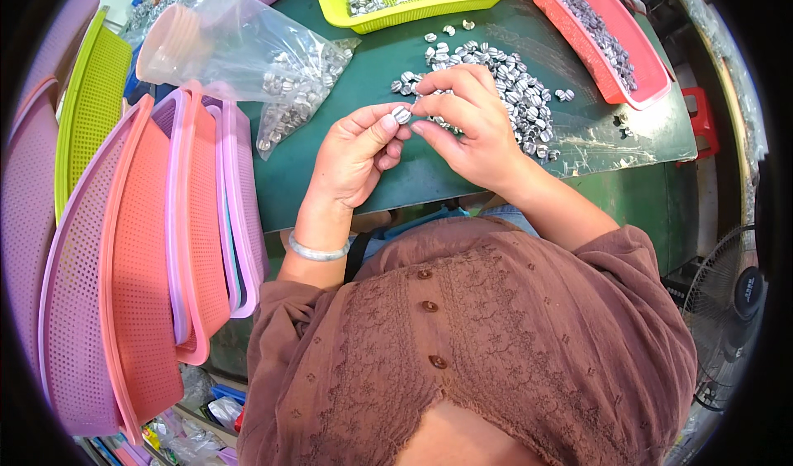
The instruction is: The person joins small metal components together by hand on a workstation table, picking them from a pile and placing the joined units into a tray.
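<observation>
Between the thumb and fingers of my left hand (351,156) is a small silver ribbed metal piece (401,115), held above the table's near part. Close by on its right, my right hand (475,127) has its thumb and forefinger brought near each other at the piece's edge. Whatever those fingertips pinch, if anything, is too small to make out. Just beyond both hands lies a loose pile of similar silver pieces (524,98), partly hidden behind my right hand.
A clear plastic bag (285,61) of such pieces lies left on the green table (363,61). A yellow-green basket (413,16) and a pink basket (640,92), both holding pieces, stand farther back. Stacked purple and coral baskets (144,276) crowd the left; a fan (723,301) stands right.
</observation>
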Demonstrator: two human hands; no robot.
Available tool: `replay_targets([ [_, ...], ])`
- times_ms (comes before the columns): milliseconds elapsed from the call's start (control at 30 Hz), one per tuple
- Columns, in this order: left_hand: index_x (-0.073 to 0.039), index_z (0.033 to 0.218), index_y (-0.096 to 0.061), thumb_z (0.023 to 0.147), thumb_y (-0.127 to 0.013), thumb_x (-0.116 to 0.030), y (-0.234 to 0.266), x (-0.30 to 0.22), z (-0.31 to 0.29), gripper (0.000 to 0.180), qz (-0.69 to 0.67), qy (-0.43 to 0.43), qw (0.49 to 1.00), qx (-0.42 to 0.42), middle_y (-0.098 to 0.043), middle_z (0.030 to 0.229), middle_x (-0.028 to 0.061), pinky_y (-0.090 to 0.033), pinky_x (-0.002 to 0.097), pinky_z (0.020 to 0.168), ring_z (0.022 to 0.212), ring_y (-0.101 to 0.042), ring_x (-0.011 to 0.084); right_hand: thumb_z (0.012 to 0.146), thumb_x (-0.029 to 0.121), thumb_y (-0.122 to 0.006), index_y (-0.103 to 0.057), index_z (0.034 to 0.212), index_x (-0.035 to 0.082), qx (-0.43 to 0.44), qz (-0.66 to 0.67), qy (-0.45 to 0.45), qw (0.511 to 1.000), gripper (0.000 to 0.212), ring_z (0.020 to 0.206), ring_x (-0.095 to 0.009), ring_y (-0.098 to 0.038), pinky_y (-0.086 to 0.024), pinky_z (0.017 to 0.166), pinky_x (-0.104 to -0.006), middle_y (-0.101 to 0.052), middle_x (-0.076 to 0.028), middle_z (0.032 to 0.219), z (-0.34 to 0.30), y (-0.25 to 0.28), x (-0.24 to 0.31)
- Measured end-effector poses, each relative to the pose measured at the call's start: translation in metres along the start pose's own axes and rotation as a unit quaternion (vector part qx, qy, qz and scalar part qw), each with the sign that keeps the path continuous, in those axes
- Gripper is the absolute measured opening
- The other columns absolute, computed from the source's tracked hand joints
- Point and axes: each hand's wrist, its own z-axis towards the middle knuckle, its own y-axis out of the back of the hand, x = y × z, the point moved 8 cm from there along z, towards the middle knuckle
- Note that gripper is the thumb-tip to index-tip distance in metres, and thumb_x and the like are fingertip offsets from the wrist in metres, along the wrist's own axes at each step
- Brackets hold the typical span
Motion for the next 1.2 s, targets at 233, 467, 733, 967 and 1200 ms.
replay_targets([
  [233, -0.002, 0.103, -0.062, 0.089, -0.058, -0.013, -0.005, 0.006, -0.002, 0.019, -0.048, 0.017, 0.998, 0.037, -0.061, 0.080, 0.0033, -0.038, 0.0159, 0.051, 0.062, -0.051, 0.0067, 0.065, 0.005, -0.071, -0.061, 0.084, 0.007, -0.005, 0.001, 0.014, 1.000, 0.022, 0.086, -0.027, -0.051, -0.041, 0.078, -0.0364, -0.058, -0.007, 0.095, 0.001, 0.007, 0.007],
  [467, -0.001, 0.102, -0.062, 0.089, -0.058, -0.013, -0.009, 0.008, -0.002, 0.019, -0.027, 0.008, 0.999, 0.033, -0.061, 0.079, 0.0033, -0.038, 0.0173, 0.051, 0.062, -0.050, 0.0065, 0.065, 0.004, -0.071, -0.062, 0.083, 0.008, 0.003, -0.001, 0.003, 1.000, 0.021, 0.087, -0.027, -0.052, -0.042, 0.078, -0.0361, -0.059, -0.007, 0.094, -0.001, 0.009, 0.007],
  [733, -0.001, 0.100, -0.062, 0.089, -0.057, -0.012, -0.010, 0.012, -0.003, 0.016, -0.036, 0.010, 0.999, 0.027, -0.060, 0.079, 0.0034, -0.038, 0.0175, 0.052, 0.062, -0.050, 0.0066, 0.065, 0.002, -0.070, -0.063, 0.083, 0.008, 0.000, 0.008, -0.011, 1.000, 0.020, 0.087, -0.027, -0.052, -0.042, 0.077, -0.0357, -0.059, -0.007, 0.093, -0.004, 0.010, 0.004],
  [967, 0.000, 0.100, -0.061, 0.087, -0.058, -0.007, -0.016, 0.002, -0.006, 0.014, 0.011, -0.072, 0.997, 0.024, -0.060, 0.081, 0.0025, -0.039, 0.0178, 0.053, 0.062, -0.050, 0.0069, 0.064, 0.002, -0.071, -0.063, 0.082, 0.009, -0.001, 0.010, -0.009, 1.000, 0.022, 0.086, -0.026, -0.052, -0.042, 0.076, -0.0348, -0.059, -0.006, 0.093, -0.007, 0.009, 0.002],
  [1200, 0.002, 0.102, -0.061, 0.084, -0.060, -0.002, -0.018, -0.012, -0.017, 0.018, 0.199, -0.172, 0.965, -0.027, -0.060, 0.080, 0.0011, -0.041, 0.0185, 0.056, 0.064, -0.050, 0.0063, 0.064, 0.002, -0.071, -0.063, 0.082, 0.010, 0.011, 0.020, -0.017, 1.000, 0.022, 0.087, -0.026, -0.051, -0.042, 0.077, -0.0354, -0.059, -0.006, 0.094, -0.011, 0.007, 0.000],
])
